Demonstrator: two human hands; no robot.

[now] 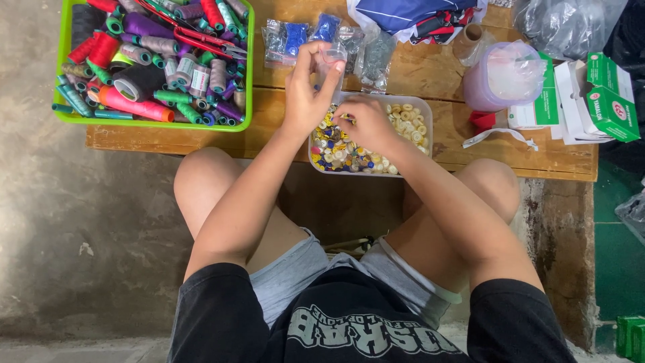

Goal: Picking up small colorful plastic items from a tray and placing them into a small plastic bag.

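A clear plastic tray of several mixed buttons, yellow, blue and cream, sits at the front edge of a low wooden bench. My left hand is raised just above the tray's left end and pinches a small clear plastic bag between thumb and fingers. My right hand rests palm down in the tray, fingertips among the buttons on its left side. What the right fingers hold is hidden.
A green bin of several thread spools with red scissors stands at the left. Small bags of buttons, a purple-tinted lidded tub, green and white boxes and folded blue cloth lie behind and to the right. My knees are under the bench.
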